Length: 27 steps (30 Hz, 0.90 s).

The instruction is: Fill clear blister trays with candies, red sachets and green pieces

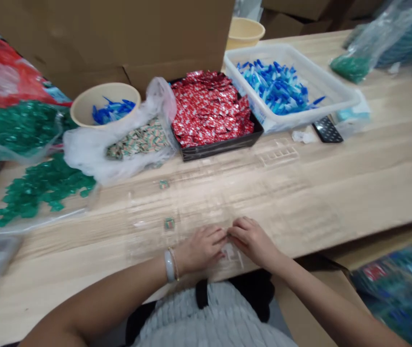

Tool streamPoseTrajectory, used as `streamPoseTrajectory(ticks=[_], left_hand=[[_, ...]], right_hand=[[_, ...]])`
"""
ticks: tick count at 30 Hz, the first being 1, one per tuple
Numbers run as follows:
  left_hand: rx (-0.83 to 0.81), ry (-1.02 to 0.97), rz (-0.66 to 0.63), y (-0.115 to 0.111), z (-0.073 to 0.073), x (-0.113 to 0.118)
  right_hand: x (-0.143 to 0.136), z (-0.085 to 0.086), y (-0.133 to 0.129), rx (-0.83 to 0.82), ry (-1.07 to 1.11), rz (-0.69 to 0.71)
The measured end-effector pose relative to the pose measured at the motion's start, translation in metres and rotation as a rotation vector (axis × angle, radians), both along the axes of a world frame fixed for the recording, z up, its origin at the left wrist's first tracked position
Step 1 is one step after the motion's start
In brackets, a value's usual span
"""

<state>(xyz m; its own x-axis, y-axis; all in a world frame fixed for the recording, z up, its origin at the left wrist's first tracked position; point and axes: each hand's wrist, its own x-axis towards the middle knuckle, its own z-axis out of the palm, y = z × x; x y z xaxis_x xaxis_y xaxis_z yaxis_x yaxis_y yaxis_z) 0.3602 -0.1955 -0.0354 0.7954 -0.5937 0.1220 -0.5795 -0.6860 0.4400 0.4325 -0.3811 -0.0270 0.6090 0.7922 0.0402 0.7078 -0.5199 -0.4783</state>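
My left hand (202, 248) and my right hand (253, 241) meet at the table's front edge, fingertips close together over a clear plastic tray (233, 255). Both hands have bent, closed fingers; what they pinch is too small and blurred to name. More clear trays lie flat beyond them, hard to tell apart from the wood. A small green-and-brown square piece (169, 223) sits left of my hands, and a similar piece (164, 184) lies farther back.
Behind stand a black box of red packets (213, 113), a white bin (322, 103) of blue pieces, a cream bowl (79, 106) and a plastic bag (86, 149) of small squares. Green pieces (43, 185) lie at left. A black patterned object (327, 130) lies right.
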Motion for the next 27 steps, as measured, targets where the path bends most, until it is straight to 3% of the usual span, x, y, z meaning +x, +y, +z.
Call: streamPoseTrajectory(ticks=[3, 6, 8, 10, 13, 15, 18, 22, 24, 27], left_hand=[[-0.037, -0.092, 0.021, 0.024, 0.018, 0.016], [-0.095, -0.228, 0.278, 0.090, 0.044, 0.061], [-0.116, -0.286, 0.638, 0.146, 0.057, 0.100], [-0.067, -0.288, 0.860, 0.195, 0.060, 0.137], [0.063, -0.180, 0.893, 0.238, 0.050, 0.169], [0.083, -0.133, 0.868, 0.249, 0.040, 0.173], [-0.098, -0.099, 0.894, 0.256, 0.031, 0.163], [-0.665, 0.177, 1.041, 0.266, 0.034, 0.159], [-0.970, 0.342, 1.041, 0.269, 0.037, 0.162], [-1.226, 0.438, 1.031, 0.266, 0.041, 0.168]], right_hand=[[0.024, 0.017, 0.002, 0.087, 0.029, -0.007], [0.062, 0.044, 0.039, 0.184, 0.002, -0.052], [0.089, 0.060, 0.093, 0.188, -0.037, -0.007], [0.115, 0.065, 0.162, 0.140, -0.066, 0.063], [0.151, 0.052, 0.263, 0.108, -0.098, -0.018], [0.170, 0.037, 0.306, 0.063, -0.157, -0.092], [0.187, 0.021, 0.328, 0.007, -0.204, -0.103], [0.192, 0.022, 0.322, 0.110, -0.126, -0.086], [0.192, 0.025, 0.321, 0.239, -0.031, -0.067], [0.191, 0.026, 0.324, 0.360, 0.243, 0.025]])
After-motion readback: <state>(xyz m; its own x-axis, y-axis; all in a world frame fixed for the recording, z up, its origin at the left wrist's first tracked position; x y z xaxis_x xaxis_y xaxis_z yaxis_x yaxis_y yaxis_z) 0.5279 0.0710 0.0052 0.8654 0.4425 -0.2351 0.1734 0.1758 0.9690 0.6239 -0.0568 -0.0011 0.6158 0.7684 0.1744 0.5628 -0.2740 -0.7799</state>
